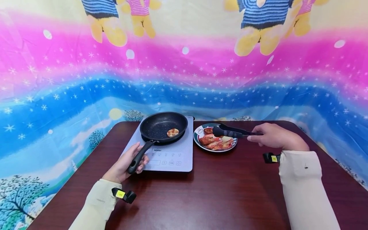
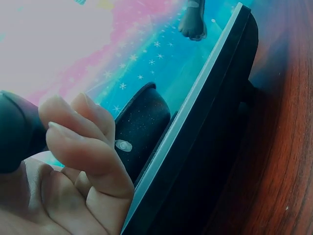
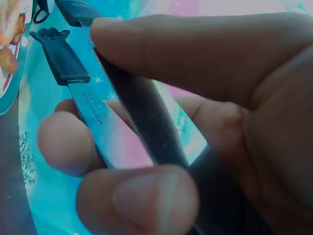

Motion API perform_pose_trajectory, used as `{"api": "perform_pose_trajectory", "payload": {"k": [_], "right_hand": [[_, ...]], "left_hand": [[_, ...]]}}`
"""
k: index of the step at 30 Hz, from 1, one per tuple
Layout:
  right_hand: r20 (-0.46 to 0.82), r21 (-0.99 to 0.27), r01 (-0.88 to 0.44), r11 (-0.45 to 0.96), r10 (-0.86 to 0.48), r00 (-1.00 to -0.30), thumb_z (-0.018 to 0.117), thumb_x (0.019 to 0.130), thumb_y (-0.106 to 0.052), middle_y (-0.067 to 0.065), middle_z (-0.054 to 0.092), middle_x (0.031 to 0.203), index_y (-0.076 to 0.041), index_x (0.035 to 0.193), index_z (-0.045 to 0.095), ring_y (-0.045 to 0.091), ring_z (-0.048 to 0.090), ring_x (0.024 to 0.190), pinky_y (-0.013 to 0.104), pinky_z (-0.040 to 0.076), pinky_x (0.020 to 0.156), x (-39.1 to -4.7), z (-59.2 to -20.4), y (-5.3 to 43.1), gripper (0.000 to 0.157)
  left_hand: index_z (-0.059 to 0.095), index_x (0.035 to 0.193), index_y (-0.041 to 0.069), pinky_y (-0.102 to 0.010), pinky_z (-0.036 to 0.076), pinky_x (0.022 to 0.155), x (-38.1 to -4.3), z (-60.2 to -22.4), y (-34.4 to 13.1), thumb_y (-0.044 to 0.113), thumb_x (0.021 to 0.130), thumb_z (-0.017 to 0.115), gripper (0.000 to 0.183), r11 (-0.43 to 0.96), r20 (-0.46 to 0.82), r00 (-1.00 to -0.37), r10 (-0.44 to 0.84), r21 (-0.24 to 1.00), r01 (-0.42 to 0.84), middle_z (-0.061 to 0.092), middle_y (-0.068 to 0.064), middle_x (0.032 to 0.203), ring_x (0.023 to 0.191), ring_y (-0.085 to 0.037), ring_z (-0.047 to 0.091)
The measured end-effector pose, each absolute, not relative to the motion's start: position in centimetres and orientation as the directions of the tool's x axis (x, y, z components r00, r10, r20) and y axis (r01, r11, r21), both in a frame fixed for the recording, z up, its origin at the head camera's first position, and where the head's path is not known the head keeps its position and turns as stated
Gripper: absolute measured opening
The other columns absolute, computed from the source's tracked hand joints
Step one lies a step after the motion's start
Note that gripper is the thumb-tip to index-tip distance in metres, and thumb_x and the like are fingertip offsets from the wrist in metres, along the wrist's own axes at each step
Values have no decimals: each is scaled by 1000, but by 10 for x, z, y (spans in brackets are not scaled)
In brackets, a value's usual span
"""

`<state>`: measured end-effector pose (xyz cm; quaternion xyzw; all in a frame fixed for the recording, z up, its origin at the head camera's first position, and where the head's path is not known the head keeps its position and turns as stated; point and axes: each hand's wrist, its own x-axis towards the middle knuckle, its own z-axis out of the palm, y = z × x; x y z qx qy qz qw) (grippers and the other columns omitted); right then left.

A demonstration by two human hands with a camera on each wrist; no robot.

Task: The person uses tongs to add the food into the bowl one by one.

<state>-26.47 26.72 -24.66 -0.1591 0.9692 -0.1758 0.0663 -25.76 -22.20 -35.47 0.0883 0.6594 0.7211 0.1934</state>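
Observation:
My left hand [image 1: 126, 162] grips the black handle [image 1: 141, 157] of a frying pan [image 1: 156, 126], its fingers curled round it from below. The pan sits on a white induction cooker [image 1: 187, 150], with one round browned piece of food [image 1: 172, 132] toward its right side. My right hand [image 1: 277, 135] holds black-tipped tongs [image 1: 234, 130] between thumb and fingers. Their tips hang over a patterned plate [image 1: 196, 141] of reddish food pieces [image 1: 215, 142], to the right of the cooker. In the right wrist view the two arms of the tongs [image 3: 66, 61] stand apart.
A dark reddish-brown table [image 1: 215, 191] carries the cooker and plate near its far edge. Close behind hangs a colourful cloth [image 1: 184, 70] with snowflakes and bear figures. Small black cameras [image 1: 270, 157] are strapped at both wrists, over cream sleeves [image 1: 304, 185].

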Motion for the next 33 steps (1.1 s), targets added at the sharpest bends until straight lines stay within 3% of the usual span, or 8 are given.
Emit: {"api": "perform_pose_trajectory", "payload": {"k": [6, 12, 17, 26, 33], "right_hand": [[-111, -388, -265, 883, -330, -938, 63, 93, -34, 3, 61, 77, 4, 123, 59, 16, 57, 70, 35, 47, 61, -268, -251, 273, 48], [-211, -477, -168, 863, -298, -931, 65, 91, -32, 8, 58, 68, 2, 128, 57, 18, 49, 55, 35, 43, 54, -271, -256, 274, 51], [-251, -493, -142, 858, -297, -921, 64, 92, -30, 6, 52, 62, 1, 129, 57, 16, 45, 51, 35, 42, 52, -273, -260, 273, 49], [-248, -519, -148, 842, -314, -917, 64, 93, -25, 6, 51, 60, -3, 130, 60, 15, 40, 48, 33, 40, 49, -275, -261, 273, 43], [-193, -474, -216, 854, -340, -921, 65, 92, -26, 9, 59, 69, -4, 128, 62, 16, 44, 50, 34, 41, 47, -273, -258, 276, 41]], "left_hand": [[19, 140, 1, -19, 41, 47, -258, -354, -221, 58, 101, 25, 70, -44, -137, -908, 396, 985, -167, 55, -2, 73, 48, -6, 49], [19, 140, 0, -19, 41, 47, -257, -354, -221, 55, 102, 22, 67, -31, -135, -907, 398, 986, -161, 55, -2, 73, 48, -6, 49], [21, 138, 0, -19, 41, 47, -257, -354, -220, 55, 102, 21, 66, -19, -135, -909, 394, 988, -155, 55, -2, 72, 48, -6, 49], [25, 134, -1, -20, 40, 47, -257, -353, -219, 56, 102, 21, 66, 4, -146, -916, 374, 988, -156, 54, -1, 71, 48, -6, 49], [30, 127, -2, -20, 40, 47, -257, -355, -219, 60, 100, 25, 68, 16, -154, -919, 362, 987, -159, 55, -1, 71, 48, -6, 49]]}}
